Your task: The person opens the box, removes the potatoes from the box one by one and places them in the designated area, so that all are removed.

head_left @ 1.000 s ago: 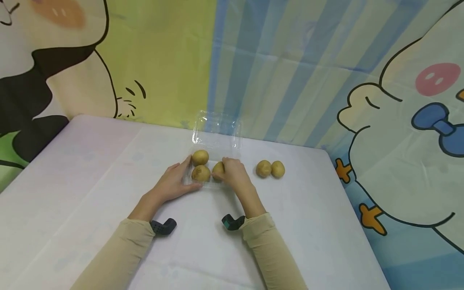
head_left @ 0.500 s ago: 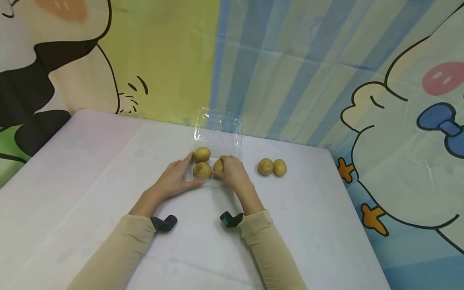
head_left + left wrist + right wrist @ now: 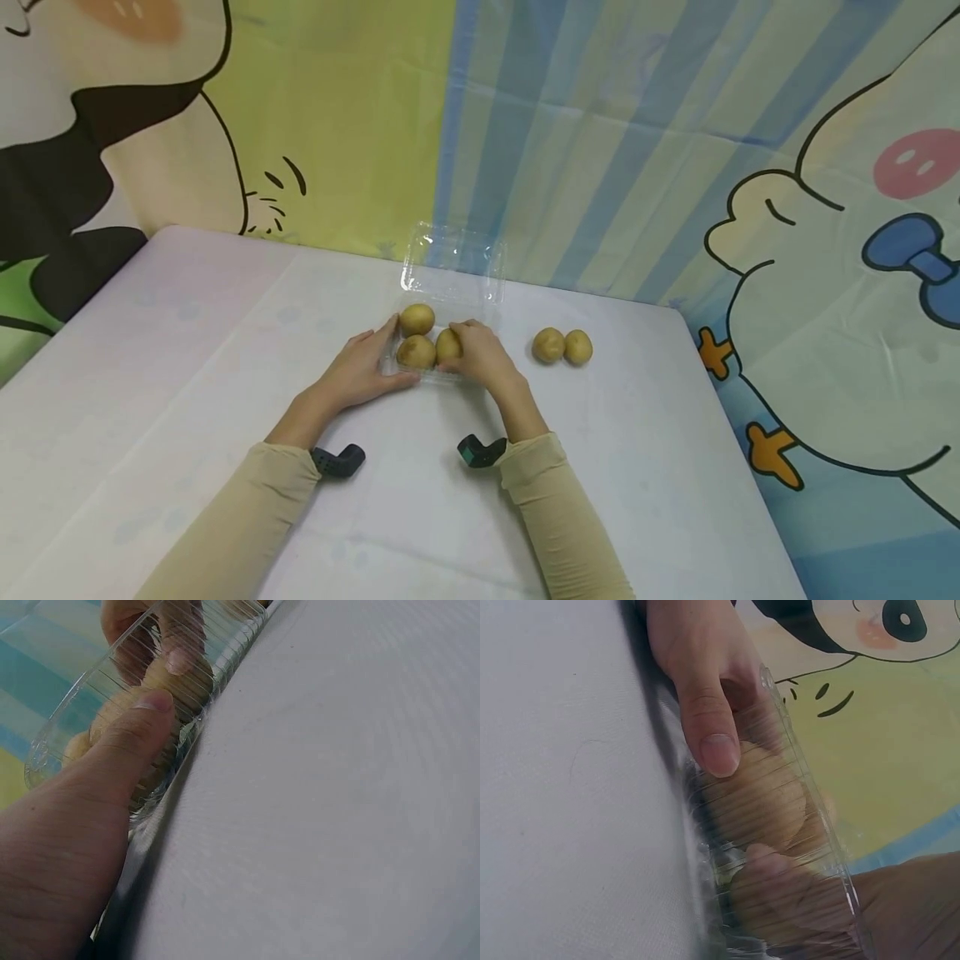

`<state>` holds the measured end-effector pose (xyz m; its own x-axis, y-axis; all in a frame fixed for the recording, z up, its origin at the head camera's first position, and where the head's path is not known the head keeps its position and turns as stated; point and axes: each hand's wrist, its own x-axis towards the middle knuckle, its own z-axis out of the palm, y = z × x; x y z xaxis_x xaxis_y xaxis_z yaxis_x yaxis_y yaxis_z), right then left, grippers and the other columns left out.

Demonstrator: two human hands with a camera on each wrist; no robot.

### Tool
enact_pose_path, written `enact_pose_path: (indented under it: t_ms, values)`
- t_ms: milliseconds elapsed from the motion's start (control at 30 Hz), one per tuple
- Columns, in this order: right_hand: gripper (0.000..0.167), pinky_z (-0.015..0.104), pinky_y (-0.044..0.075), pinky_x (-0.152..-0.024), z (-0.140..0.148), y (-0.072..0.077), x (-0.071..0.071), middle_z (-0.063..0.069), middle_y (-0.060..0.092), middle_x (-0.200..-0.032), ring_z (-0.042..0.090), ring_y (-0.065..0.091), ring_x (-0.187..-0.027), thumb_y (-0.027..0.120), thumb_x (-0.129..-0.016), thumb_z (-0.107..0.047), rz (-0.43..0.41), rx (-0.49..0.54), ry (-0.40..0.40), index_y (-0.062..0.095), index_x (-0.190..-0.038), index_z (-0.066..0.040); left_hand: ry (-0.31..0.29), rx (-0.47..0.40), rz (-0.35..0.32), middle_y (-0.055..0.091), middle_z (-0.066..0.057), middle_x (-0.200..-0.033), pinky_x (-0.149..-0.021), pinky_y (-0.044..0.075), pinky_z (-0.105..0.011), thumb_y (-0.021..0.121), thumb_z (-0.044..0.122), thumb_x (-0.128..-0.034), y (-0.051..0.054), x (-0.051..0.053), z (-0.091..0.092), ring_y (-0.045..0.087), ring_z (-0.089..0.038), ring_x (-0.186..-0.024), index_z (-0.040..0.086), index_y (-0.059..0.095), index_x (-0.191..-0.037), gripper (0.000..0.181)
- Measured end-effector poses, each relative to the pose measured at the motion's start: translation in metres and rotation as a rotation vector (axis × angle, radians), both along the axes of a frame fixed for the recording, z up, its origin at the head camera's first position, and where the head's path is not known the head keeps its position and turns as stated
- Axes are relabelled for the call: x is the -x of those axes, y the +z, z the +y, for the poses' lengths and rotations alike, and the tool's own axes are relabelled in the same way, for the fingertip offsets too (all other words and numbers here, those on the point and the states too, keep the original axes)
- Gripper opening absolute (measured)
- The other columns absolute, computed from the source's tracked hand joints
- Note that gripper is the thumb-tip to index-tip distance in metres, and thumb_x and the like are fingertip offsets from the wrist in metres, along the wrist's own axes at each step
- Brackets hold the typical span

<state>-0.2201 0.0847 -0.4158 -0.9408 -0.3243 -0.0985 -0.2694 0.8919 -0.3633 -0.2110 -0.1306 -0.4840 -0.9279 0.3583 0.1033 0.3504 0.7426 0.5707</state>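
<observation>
A clear plastic clamshell box (image 3: 438,377) lies on the table with its lid (image 3: 453,262) raised at the back. My left hand (image 3: 363,371) grips the box's left side, thumb against the front wall. Inside, at the left, are a rear potato (image 3: 417,319) and a front potato (image 3: 416,352) with a brownish patch. My right hand (image 3: 483,354) holds another potato (image 3: 448,344) inside the box, beside the front one. Through the ribbed wall, the right wrist view shows the left thumb (image 3: 720,754) and the front potato (image 3: 757,799). The right fingertips are partly hidden.
Two more potatoes (image 3: 562,346) sit side by side on the white tablecloth (image 3: 637,433), right of the box. A cartoon-printed curtain (image 3: 570,150) hangs behind the table. A dark wrist device (image 3: 480,452) sits at each cuff.
My right hand has shifted slightly left with its potato, bringing it up against the front potato. The left hand keeps its hold on the box. The head view tilted slightly earlier.
</observation>
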Motion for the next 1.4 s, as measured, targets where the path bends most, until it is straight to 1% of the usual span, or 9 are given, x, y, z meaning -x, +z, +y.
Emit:
enact_pose_path:
  t_ms: [133,300,533,633,833,1167,1300,1400]
  values:
    - [0.071,0.037,0.042,-0.107,0.0006,-0.0006,0.0017,0.012,0.056,-0.135,0.027,0.052,-0.125,0.080,-0.075,-0.028,-0.005,0.024,0.025,0.051,-0.135,-0.004,0.002,0.000,0.003,0.027,-0.014,-0.155,-0.118,0.018,-0.047,0.061,0.074,-0.0731,-0.0002,-0.0005,-0.0001,0.034,-0.030,-0.140,0.004,0.012,-0.152,0.116]
    - [0.070,0.037,0.044,-0.105,0.0000,-0.0009,0.0031,0.011,0.058,-0.133,0.026,0.054,-0.122,0.082,-0.073,-0.027,0.006,0.052,0.018,0.054,-0.133,-0.005,0.003,-0.005,-0.003,0.027,-0.014,-0.155,-0.118,0.018,-0.047,0.061,0.073,-0.0734,0.0014,-0.0011,0.0002,0.034,-0.030,-0.140,0.003,0.012,-0.152,0.116]
    - [0.078,0.037,0.043,-0.106,-0.0006,-0.0033,0.0042,0.011,0.055,-0.136,0.027,0.052,-0.125,0.082,-0.072,-0.032,0.020,0.041,-0.015,0.049,-0.138,-0.006,0.004,-0.007,-0.018,0.027,-0.014,-0.156,-0.118,0.018,-0.048,0.060,0.075,-0.0719,0.0012,-0.0005,0.0005,0.033,-0.031,-0.140,0.004,0.011,-0.152,0.118]
    - [0.078,0.037,0.043,-0.106,-0.0006,-0.0036,0.0043,0.011,0.055,-0.136,0.027,0.053,-0.124,0.082,-0.072,-0.031,0.026,0.040,-0.017,0.049,-0.138,-0.005,0.009,-0.007,-0.016,0.027,-0.014,-0.155,-0.118,0.019,-0.049,0.061,0.074,-0.0724,0.0012,-0.0007,0.0009,0.033,-0.032,-0.140,0.004,0.011,-0.152,0.117]
    - [0.076,0.038,0.044,-0.104,-0.0009,-0.0007,0.0025,0.011,0.056,-0.135,0.028,0.054,-0.122,0.083,-0.072,-0.029,0.037,0.053,-0.014,0.050,-0.137,-0.005,0.016,-0.014,-0.014,0.028,-0.014,-0.155,-0.117,0.020,-0.050,0.063,0.070,-0.0737,0.0017,-0.0010,0.0016,0.033,-0.033,-0.140,0.004,0.012,-0.152,0.115]
    - [0.075,0.038,0.044,-0.104,0.0009,0.0017,0.0006,0.011,0.056,-0.134,0.028,0.054,-0.122,0.083,-0.072,-0.028,0.041,0.080,-0.017,0.051,-0.136,-0.006,0.012,0.000,-0.045,0.026,-0.013,-0.156,-0.116,0.022,-0.052,0.061,0.074,-0.0721,0.0057,-0.0002,0.0019,0.030,-0.036,-0.140,0.005,0.010,-0.153,0.118]
    - [0.075,0.038,0.043,-0.106,0.0011,0.0026,-0.0003,0.011,0.056,-0.135,0.028,0.053,-0.124,0.083,-0.072,-0.027,0.041,0.092,-0.010,0.051,-0.136,-0.006,0.009,0.005,-0.048,0.026,-0.013,-0.156,-0.117,0.020,-0.051,0.060,0.074,-0.0731,0.0061,-0.0009,0.0017,0.031,-0.034,-0.141,0.005,0.010,-0.153,0.117]
    - [0.075,0.037,0.042,-0.107,0.0013,0.0040,-0.0009,0.010,0.055,-0.136,0.027,0.052,-0.125,0.083,-0.072,-0.028,0.046,0.099,-0.001,0.051,-0.137,-0.007,0.011,0.007,-0.049,0.026,-0.013,-0.156,-0.117,0.020,-0.052,0.059,0.075,-0.0728,0.0047,-0.0005,0.0009,0.030,-0.035,-0.141,0.005,0.010,-0.153,0.117]
